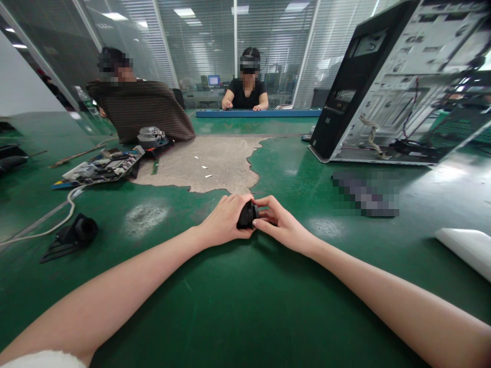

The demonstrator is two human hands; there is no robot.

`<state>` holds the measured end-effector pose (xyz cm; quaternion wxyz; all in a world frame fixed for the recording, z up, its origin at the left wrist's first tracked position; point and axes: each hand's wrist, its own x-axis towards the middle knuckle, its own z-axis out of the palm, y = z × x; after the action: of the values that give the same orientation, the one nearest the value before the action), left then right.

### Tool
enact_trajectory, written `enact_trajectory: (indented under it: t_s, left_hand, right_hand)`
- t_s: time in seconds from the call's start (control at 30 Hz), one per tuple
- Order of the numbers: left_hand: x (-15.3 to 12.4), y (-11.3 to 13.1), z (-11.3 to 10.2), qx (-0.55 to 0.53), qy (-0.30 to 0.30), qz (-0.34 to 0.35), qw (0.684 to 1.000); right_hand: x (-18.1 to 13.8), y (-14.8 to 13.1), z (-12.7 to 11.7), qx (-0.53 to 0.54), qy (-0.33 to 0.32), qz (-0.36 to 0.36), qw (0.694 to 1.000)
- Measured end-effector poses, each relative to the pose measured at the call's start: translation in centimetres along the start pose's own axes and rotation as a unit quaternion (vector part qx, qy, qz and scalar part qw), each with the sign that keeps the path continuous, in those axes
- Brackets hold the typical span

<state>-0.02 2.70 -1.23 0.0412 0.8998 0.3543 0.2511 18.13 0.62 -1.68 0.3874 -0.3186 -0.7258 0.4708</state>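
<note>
Between my two hands, just above or on the green tabletop (238,306), is a small black object (244,216) with a blocky body and a round, ring-like end on the right. Its exact kind cannot be made out. The fingers of my left hand (222,220) wrap round the body from the left, palm down. From the other side, my right hand (284,225) closes its thumb and fingers on the round end. Part of the object is hidden behind my fingers.
A circuit board with parts (103,166) and a black bracket-like piece (79,232) lie left. An open computer case (368,92) stands right, near a blurred-out item (364,194) and a white object (468,248). Two people sit beyond, one behind a chair back (141,110).
</note>
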Motion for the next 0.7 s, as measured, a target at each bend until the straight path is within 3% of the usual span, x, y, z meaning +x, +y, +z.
enact_trajectory:
  t_s: [0.3,0.53,0.7]
  left_hand:
    - [0.05,0.1,-0.07,0.007,0.0,-0.002,1.0]
    - [0.03,0.0,0.06,0.008,0.003,-0.002,1.0]
    - [0.0,0.07,-0.07,0.009,0.002,0.003,1.0]
  right_hand:
    - [0.14,0.15,0.04,-0.036,0.05,-0.053,0.997]
    - [0.02,0.07,0.08,-0.045,0.024,-0.004,0.999]
    - [-0.02,-0.06,0.11,-0.008,0.012,-0.027,1.0]
